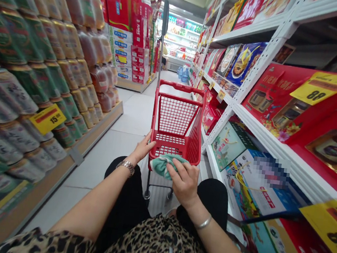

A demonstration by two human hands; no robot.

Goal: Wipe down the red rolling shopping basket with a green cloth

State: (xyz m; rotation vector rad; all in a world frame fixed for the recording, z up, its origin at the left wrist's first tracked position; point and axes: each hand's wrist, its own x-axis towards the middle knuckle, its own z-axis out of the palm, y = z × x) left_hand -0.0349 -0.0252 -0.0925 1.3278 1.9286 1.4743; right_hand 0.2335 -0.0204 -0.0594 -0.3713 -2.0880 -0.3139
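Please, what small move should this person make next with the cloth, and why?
Probably the right hand should slide the teal cloth along the near edge of the red shopping cart. It is pressing the cloth on that edge, and the left hand is gripping the cart's side, so it can likely keep the cart steady.

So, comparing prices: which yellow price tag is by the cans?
The one reading 15, on the left; the large yellow tags at right, reading 88, sit on red gift boxes.
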